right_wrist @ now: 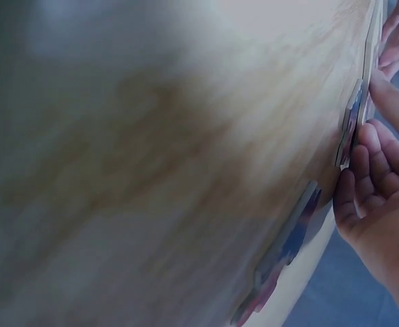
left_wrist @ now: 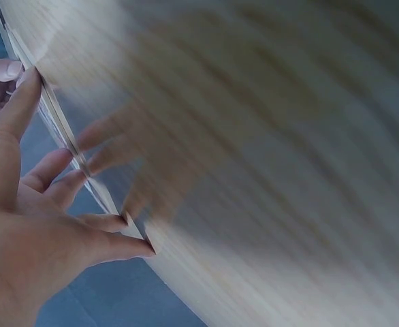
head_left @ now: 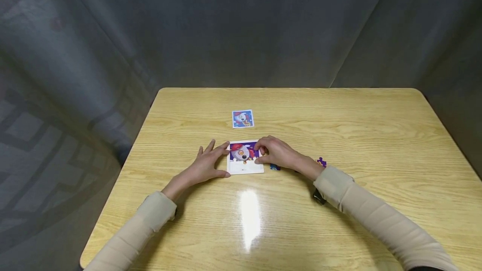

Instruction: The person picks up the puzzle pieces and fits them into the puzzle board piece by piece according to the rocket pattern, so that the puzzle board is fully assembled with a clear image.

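Note:
A white-framed jigsaw puzzle board lies flat on the table, its upper part filled with a cartoon picture in purple, red and white. Below the picture the board is bare white. My left hand spreads its fingers along the board's left side, thumb at the lower left corner and fingertips at the upper left edge. From the other side, my right hand has its thumb and bent index finger around a puzzle piece at the right end of the picture; that piece is mostly hidden by the fingers.
Behind the board lies a small square picture card. Loose blue puzzle pieces sit just right of the board, and a purple piece lies farther right. A dark object shows under the right cuff. Grey curtains surround the wooden table.

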Demonstrator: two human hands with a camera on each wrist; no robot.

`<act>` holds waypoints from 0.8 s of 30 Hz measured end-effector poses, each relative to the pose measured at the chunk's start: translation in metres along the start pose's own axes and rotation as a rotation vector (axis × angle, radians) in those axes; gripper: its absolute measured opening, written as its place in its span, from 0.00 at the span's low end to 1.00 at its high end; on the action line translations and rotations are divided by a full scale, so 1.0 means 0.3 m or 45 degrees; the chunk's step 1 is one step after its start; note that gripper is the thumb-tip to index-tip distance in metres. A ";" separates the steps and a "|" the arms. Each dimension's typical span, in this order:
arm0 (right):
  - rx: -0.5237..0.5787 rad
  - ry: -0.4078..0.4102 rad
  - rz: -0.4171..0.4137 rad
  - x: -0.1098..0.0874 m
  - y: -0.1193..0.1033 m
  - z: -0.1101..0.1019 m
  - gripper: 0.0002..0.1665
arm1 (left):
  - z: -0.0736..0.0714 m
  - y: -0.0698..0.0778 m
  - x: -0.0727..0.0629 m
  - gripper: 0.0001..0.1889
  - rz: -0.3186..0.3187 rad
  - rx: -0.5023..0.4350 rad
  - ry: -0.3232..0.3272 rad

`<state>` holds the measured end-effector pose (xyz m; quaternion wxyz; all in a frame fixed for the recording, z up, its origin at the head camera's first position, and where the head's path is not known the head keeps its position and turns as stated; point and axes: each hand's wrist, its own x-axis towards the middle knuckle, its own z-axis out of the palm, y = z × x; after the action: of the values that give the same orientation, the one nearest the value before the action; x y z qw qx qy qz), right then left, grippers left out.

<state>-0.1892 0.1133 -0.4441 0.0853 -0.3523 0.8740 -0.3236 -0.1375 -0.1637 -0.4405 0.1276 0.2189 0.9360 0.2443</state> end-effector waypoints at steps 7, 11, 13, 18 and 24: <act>0.003 0.000 -0.009 -0.003 0.004 -0.002 0.19 | 0.000 -0.001 0.000 0.37 0.002 0.006 0.004; -0.013 -0.003 -0.020 -0.004 0.003 -0.003 0.16 | 0.002 -0.003 -0.001 0.37 0.004 0.005 0.005; -0.047 0.015 -0.029 -0.008 0.001 -0.007 0.15 | 0.003 -0.003 -0.002 0.37 0.007 0.003 0.009; -0.194 0.128 -0.052 -0.061 -0.008 -0.030 0.15 | 0.004 0.000 -0.001 0.37 0.015 0.000 0.006; -0.325 0.184 0.062 -0.173 -0.010 -0.051 0.28 | -0.003 -0.004 -0.003 0.39 0.000 0.002 -0.005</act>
<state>-0.1550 0.1544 -0.4343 -0.0156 -0.3149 0.9201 -0.2323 -0.1374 -0.1653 -0.4401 0.1293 0.2193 0.9360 0.2431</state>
